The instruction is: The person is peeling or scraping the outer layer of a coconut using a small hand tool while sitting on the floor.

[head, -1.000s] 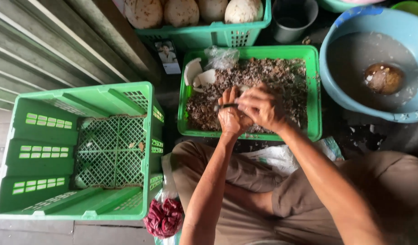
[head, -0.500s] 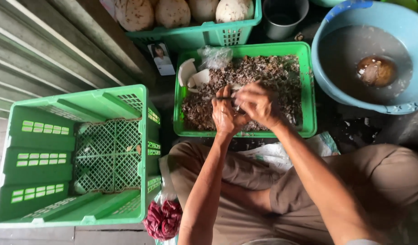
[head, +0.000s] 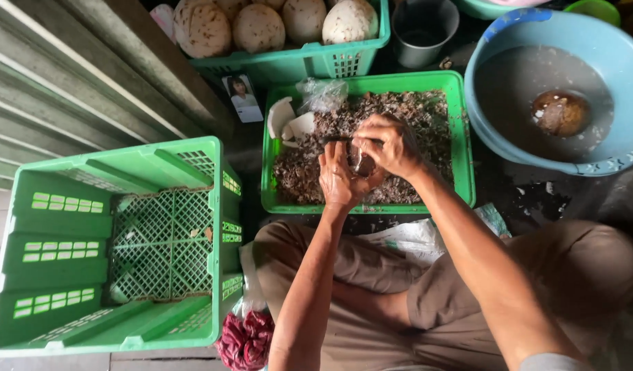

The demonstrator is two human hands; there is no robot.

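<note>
Gripped between both hands: small dark brown rounded shell piece (head: 362,163), left hand (head: 340,180) cupping beneath, right hand (head: 388,145) clamped over top. Mostly hidden; long axis indiscernible. Location: above green plastic tray (head: 461,137) of brown husk scraps (head: 426,130).

A small dark brown rounded piece (head: 361,163), seemingly a bit of coconut shell or husk, sits clasped between two bare hands. The left hand (head: 338,180) cups it from the near side, fingers pointing away. The right hand (head: 392,144) curls over it from the far right, fingers bent down onto it. Most of the piece is hidden by the fingers. Both hands hover together above a green tray (head: 461,137) filled with brown scrapings.
</note>
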